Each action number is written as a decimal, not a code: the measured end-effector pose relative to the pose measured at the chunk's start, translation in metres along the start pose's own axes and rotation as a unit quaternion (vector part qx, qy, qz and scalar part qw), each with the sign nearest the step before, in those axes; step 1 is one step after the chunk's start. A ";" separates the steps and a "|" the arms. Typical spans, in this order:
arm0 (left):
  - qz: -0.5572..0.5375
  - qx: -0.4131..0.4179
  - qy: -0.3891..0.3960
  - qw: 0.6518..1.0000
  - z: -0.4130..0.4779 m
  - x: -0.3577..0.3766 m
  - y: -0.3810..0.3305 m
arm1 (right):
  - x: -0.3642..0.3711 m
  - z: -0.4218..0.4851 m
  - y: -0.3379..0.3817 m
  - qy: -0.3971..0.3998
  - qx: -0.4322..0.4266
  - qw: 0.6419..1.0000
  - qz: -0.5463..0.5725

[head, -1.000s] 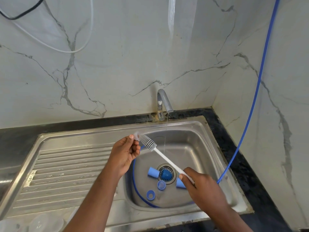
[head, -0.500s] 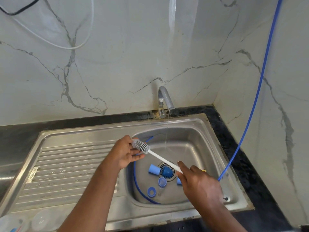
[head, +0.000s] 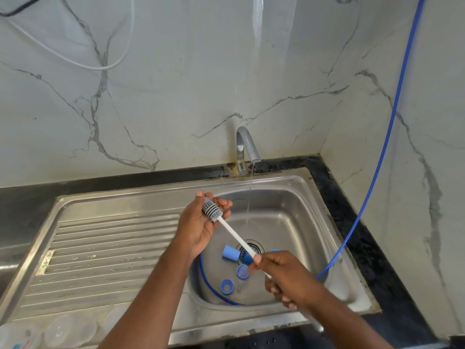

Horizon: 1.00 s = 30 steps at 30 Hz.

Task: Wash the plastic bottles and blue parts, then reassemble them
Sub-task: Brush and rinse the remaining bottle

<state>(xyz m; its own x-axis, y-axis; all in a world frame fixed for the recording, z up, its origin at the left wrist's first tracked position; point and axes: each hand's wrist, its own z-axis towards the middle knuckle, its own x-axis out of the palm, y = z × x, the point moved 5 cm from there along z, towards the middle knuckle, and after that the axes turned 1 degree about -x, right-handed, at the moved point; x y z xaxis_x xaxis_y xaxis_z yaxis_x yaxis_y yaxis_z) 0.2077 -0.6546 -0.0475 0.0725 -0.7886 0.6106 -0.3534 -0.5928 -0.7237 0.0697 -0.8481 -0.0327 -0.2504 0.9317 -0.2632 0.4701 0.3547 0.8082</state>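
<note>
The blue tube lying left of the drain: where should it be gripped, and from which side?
Probably across its middle, coming down from above and the left. The tube lies on its side on the sink floor with its curved flanks free, while the brush handle crosses close on its right.

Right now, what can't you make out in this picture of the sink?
- Head view: whatever the left hand cups, hidden behind the brush head.
- Head view: a blue part beside the drain, mostly covered by the right hand.
- Head view: clear containers, blurred, cut off by the bottom edge.
</note>
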 end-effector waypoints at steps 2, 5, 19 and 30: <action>0.015 0.008 -0.050 0.999 0.002 0.001 0.005 | -0.008 0.004 0.001 -0.164 -0.098 0.906 -0.376; 0.008 0.021 -0.101 0.995 0.000 0.008 0.009 | -0.005 -0.004 0.014 -0.252 -0.164 0.804 -0.513; 0.077 0.058 -0.152 0.984 0.009 0.021 0.007 | -0.008 0.000 0.007 -0.216 -0.110 0.837 -0.491; -0.077 -0.009 -0.059 0.995 0.004 0.028 0.009 | -0.023 0.009 0.004 0.042 0.043 0.997 0.051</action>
<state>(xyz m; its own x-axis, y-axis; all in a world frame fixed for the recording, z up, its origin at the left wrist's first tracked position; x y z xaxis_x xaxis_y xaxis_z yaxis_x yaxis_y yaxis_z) 0.2098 -0.6830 -0.0378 0.2360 -0.7034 0.6705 -0.3465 -0.7056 -0.6182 0.0847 -0.8670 -0.0287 -0.2661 0.9545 -0.1345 0.5670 0.2678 0.7789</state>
